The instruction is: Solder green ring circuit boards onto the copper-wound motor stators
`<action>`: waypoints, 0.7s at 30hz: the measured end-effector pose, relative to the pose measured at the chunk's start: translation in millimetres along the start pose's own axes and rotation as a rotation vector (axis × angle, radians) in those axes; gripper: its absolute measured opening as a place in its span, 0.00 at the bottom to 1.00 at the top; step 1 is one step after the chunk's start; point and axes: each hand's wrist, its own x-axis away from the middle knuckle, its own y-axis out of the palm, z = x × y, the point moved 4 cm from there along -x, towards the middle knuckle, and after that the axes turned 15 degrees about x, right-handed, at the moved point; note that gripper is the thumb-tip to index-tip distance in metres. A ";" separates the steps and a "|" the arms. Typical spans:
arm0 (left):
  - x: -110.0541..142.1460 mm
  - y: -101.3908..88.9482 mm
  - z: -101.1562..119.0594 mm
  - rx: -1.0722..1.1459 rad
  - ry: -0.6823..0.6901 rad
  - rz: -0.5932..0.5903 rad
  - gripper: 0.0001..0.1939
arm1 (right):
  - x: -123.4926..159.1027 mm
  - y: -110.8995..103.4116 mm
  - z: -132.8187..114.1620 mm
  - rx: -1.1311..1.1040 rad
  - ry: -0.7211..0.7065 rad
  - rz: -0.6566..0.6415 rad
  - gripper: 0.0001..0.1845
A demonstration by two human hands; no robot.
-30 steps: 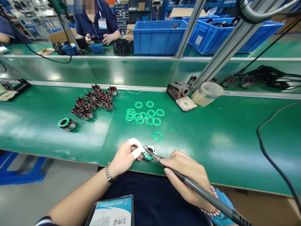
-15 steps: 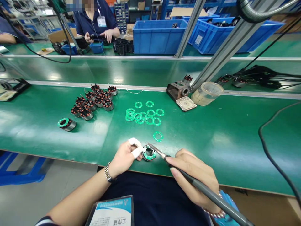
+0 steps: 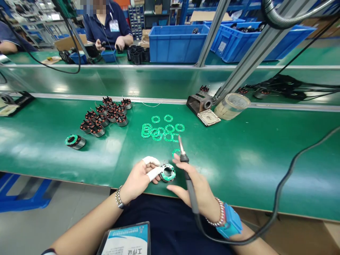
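Near the front edge of the bench, my left hand (image 3: 136, 179), with white finger covers, grips a motor stator (image 3: 172, 177) by its left side. A green ring-shaped circuit board lies on top of the stator. In my right hand (image 3: 205, 193) is a soldering iron (image 3: 193, 198), its tip pointing up and away from the stator. The thumb and fingers of that hand are spread to the right of the stator, with the handle lying across the palm side. Loose green ring boards (image 3: 169, 128) lie beyond, one partly hidden behind the iron.
Several stators (image 3: 111, 115) stand in a group at the left; another stator with a green board (image 3: 75, 141) is nearer. A metal soldering stand (image 3: 198, 103), a sponge (image 3: 209, 117) and a plastic tub (image 3: 232, 106) sit at the back. The iron's cable (image 3: 281, 187) loops at the right.
The soldering iron has lifted off the stator's board and swung upright. My right hand has moved left and opened its fingers beside the stator; my left hand stays on it.
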 end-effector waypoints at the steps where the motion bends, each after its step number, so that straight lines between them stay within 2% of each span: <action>1: 0.3 0.0 0.8 0.007 0.008 -0.001 0.10 | -0.5 5.6 -0.5 -0.011 0.010 -0.019 0.24; 7: -4.0 -1.2 4.7 0.034 0.083 -0.094 0.11 | -5.1 19.4 -3.9 -0.074 0.014 -0.084 0.19; 9: -5.1 -4.7 6.4 -0.033 0.096 -0.134 0.10 | -5.3 19.3 -2.8 -0.089 -0.001 -0.100 0.19; 11: -4.2 -8.8 10.4 -0.190 0.143 -0.193 0.08 | -4.9 19.0 -1.0 -0.099 -0.006 -0.111 0.19; 13: -1.5 -11.7 16.4 -0.427 0.262 -0.261 0.09 | -4.5 19.1 0.8 -0.105 -0.002 -0.120 0.20; 16: 4.6 -11.8 23.5 -0.822 0.532 -0.324 0.11 | -4.7 19.1 2.1 -0.110 0.008 -0.121 0.21; 18: 8.3 -10.2 25.7 -1.017 0.712 -0.308 0.09 | -5.0 18.7 2.1 -0.111 0.011 -0.112 0.21; 21: 13.7 -7.2 27.1 -1.172 0.940 -0.265 0.08 | -4.4 17.6 1.7 -0.111 0.007 -0.090 0.19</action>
